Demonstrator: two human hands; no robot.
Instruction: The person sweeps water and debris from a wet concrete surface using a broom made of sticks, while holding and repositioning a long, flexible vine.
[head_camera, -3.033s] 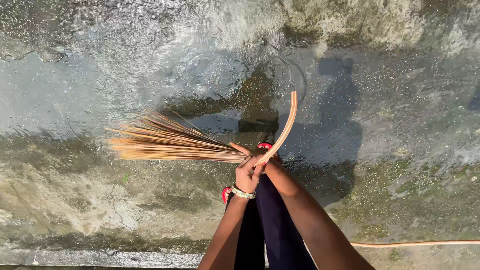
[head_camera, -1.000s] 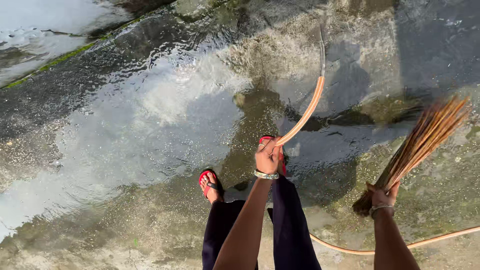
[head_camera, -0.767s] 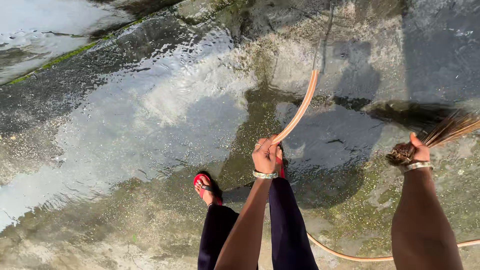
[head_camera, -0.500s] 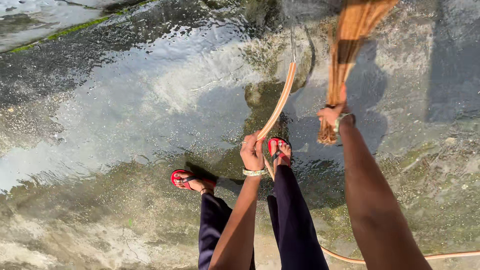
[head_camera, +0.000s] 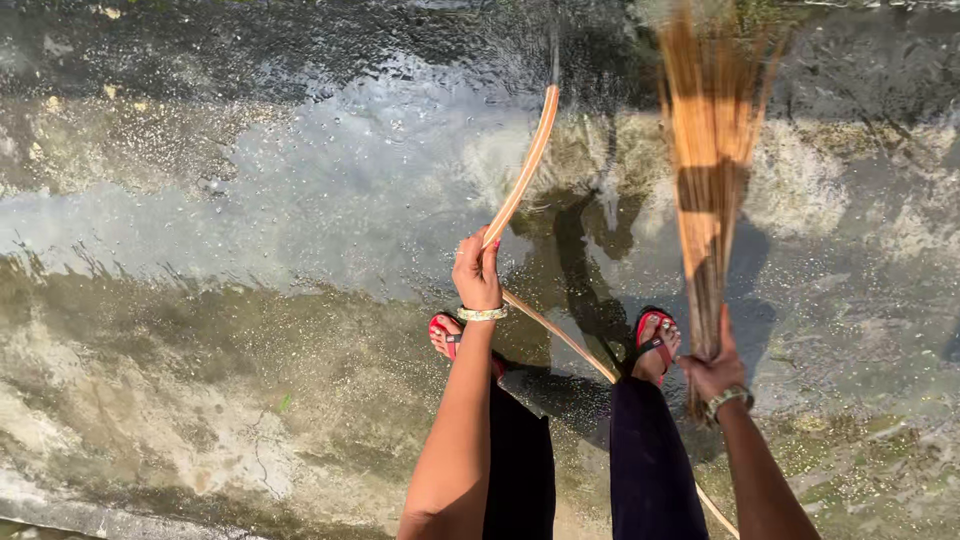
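The hose (head_camera: 520, 170) runs ahead on the left, the broom (head_camera: 712, 170) to its right, both over the wet floor (head_camera: 250, 200).

One view only: head camera, worn by the person, facing almost straight down along the body. Near field: both forearms enter from the bottom edge, with the left hand (head_camera: 477, 270) mid-frame, the right hand (head_camera: 716, 372) lower right and the feet (head_camera: 655, 345) below them. Far field: the wet floor (head_camera: 250, 200) fills the rest, seen from standing height. No second view shares the scene.
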